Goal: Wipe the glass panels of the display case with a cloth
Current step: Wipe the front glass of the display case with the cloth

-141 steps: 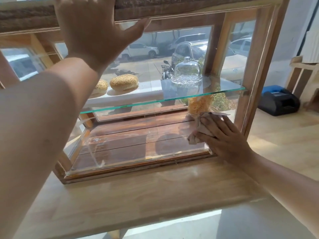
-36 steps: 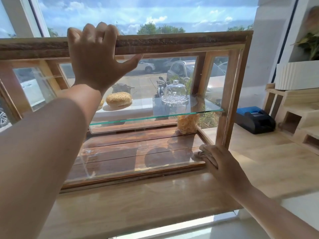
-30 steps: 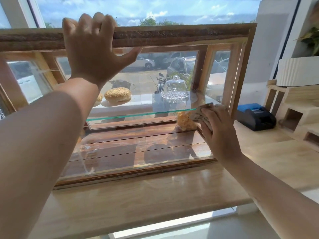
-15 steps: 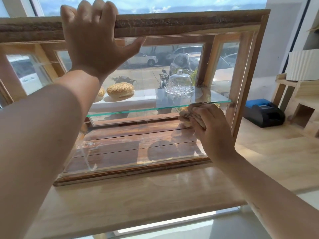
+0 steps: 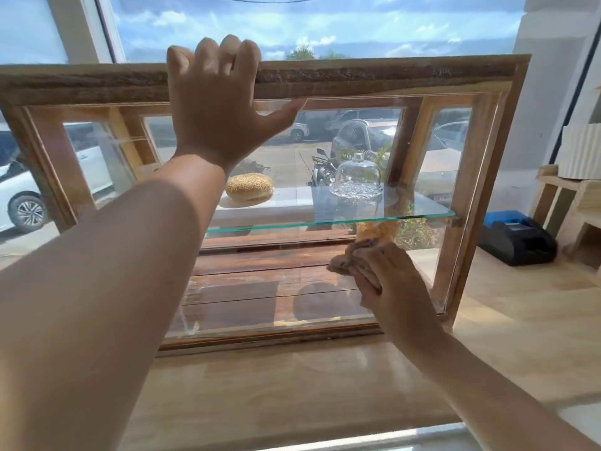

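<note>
While the left hand [image 5: 214,115] grips the display case [image 5: 390,76] by its top rail, fingers curled over, the right hand [image 5: 390,288] holds a bunched cloth [image 5: 344,263] pressed against the front glass panel [image 5: 260,288], low right.

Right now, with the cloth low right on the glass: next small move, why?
Probably sweep the cloth leftward along the front glass: the right hand holds it low right, whitish streaks show low left, the left hand grips the top frame.
</note>
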Demonstrator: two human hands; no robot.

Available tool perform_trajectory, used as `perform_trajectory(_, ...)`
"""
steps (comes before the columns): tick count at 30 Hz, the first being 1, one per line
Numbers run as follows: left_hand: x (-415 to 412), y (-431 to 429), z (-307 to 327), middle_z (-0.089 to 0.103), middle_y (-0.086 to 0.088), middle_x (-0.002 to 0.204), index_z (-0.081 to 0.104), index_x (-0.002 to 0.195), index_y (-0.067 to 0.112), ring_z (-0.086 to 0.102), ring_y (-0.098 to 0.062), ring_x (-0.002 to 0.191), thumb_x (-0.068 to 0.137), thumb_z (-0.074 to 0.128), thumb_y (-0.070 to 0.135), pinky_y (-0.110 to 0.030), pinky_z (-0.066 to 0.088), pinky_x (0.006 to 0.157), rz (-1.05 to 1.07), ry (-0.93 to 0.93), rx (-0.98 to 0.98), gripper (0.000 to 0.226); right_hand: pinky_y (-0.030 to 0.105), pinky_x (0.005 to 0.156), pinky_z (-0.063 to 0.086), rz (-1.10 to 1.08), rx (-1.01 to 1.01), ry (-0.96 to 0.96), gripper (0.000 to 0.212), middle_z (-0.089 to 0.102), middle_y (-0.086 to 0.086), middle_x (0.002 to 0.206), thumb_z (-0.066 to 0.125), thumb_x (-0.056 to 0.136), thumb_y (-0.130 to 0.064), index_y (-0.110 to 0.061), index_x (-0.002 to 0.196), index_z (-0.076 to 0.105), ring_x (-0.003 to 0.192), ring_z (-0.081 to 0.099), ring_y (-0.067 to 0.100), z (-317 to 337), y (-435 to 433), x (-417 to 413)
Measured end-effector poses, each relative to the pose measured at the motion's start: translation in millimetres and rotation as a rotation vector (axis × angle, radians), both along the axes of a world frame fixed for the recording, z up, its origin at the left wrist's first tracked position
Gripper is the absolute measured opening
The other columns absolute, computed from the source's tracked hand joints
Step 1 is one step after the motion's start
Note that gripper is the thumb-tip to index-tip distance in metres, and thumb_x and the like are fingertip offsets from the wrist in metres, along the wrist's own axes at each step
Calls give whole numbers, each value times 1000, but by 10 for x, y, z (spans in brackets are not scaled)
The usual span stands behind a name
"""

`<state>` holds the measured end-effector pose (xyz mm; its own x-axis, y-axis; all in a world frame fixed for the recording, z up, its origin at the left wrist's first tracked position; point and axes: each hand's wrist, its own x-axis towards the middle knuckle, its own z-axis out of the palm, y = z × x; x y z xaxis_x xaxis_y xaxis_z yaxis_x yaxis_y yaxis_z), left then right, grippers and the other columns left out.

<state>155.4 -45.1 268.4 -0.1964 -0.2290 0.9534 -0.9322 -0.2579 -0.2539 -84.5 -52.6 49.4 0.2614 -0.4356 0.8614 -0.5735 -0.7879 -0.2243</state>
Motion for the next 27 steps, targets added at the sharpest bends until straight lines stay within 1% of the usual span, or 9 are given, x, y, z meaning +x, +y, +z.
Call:
perform_trajectory(3,-6,-2,4,57,-13,95,51,102,7,53,-32,85,86,20,83,-46,36,82,-3,-8,-6,84,39,79,50,-15,-161,-40,15,63,9,102,74,89,-6,-6,104,69,96,57,31,486,-68,249)
perform_trajectory(6,0,-10,5,57,-12,94,51,101,7,51,-31,82,86,21,83,-45,36,81,-12,-7,-19,83,40,74,51,-85,-267,9,5,63,6,93,74,91,-9,-8,95,71,90,56,29,381,-141,350)
perform_trajectory(9,13,-26,-9,57,-11,90,52,97,8,50,-29,79,86,24,83,-44,36,78,-32,-23,-58,80,32,71,47,-149,-302,234,19,59,2,87,85,78,-12,-15,84,67,83,58,25,-261,-89,321)
perform_trajectory(12,7,-23,-17,57,-10,89,52,95,8,50,-29,78,86,25,83,-44,36,78,-42,-23,-63,80,31,63,54,-137,-137,449,40,53,-2,92,93,62,-17,-22,86,61,82,58,21,-807,-40,275)
perform_trajectory(15,3,-25,-17,57,-11,88,52,94,8,51,-29,78,86,26,82,-44,36,77,-57,-26,-78,79,31,59,56,-126,-93,382,38,60,0,89,95,61,-16,-19,87,68,78,59,21,-721,1,289)
perform_trajectory(18,19,-38,-18,58,-11,88,52,94,7,52,-29,77,86,27,82,-44,37,77,-58,-32,-94,80,34,65,54,-53,-182,149,15,60,3,94,77,85,-11,-13,98,71,83,58,26,-135,78,428)
perform_trajectory(20,29,-43,-23,59,-12,91,52,96,7,53,-30,79,86,26,82,-45,38,79,-50,-26,-83,81,37,68,53,-40,-233,16,14,62,7,98,70,91,-12,-10,104,72,90,58,30,319,65,552)
perform_trajectory(23,23,-44,-21,59,-13,95,52,99,7,54,-31,83,86,26,82,-45,38,81,-41,-16,-66,81,43,66,55,-105,-277,33,16,62,10,101,75,88,-7,-8,104,71,94,57,32,588,-52,683)
perform_trajectory(27,29,-50,-20,59,-12,96,53,99,7,54,-30,83,86,26,82,-45,38,81,-42,-25,-82,82,43,59,53,-155,-335,132,9,60,11,90,75,86,-6,-10,92,70,82,58,32,167,-78,656)
